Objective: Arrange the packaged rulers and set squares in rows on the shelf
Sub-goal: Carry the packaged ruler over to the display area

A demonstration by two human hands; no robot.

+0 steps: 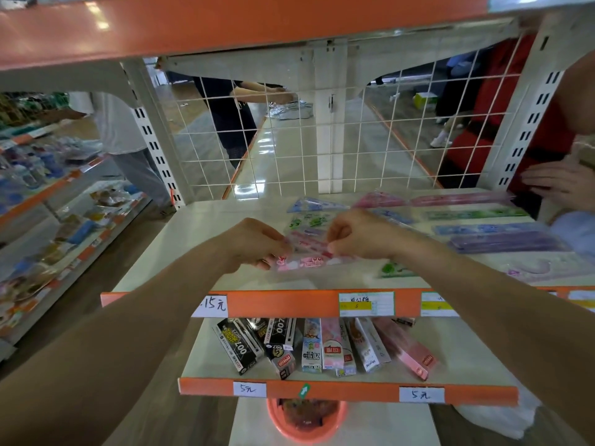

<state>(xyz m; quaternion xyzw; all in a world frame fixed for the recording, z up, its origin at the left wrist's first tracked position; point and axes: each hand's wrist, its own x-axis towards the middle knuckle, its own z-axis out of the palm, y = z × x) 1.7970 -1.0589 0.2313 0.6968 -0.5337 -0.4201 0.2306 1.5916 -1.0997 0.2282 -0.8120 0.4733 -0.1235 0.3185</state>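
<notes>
Nearest, left hand (254, 243) and right hand (357, 235) are pinching pink pack (309, 254) endwise; I'm judging placement underway, next squaring it into shelf (193, 249) row.

Clear pink ruler pack (307, 254) over shelf (193, 239)

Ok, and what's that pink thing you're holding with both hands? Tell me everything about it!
It's a pink ruler packet: long, flat, wrapped in clear shiny plastic with pink and red cartoon prints. It lies nearly level near the front of the shelf; whether it rests on it or hangs just above, I can't tell. The left hand pinches its left end, the right hand pinches its upper right part. Blur hides the finer print.
</notes>
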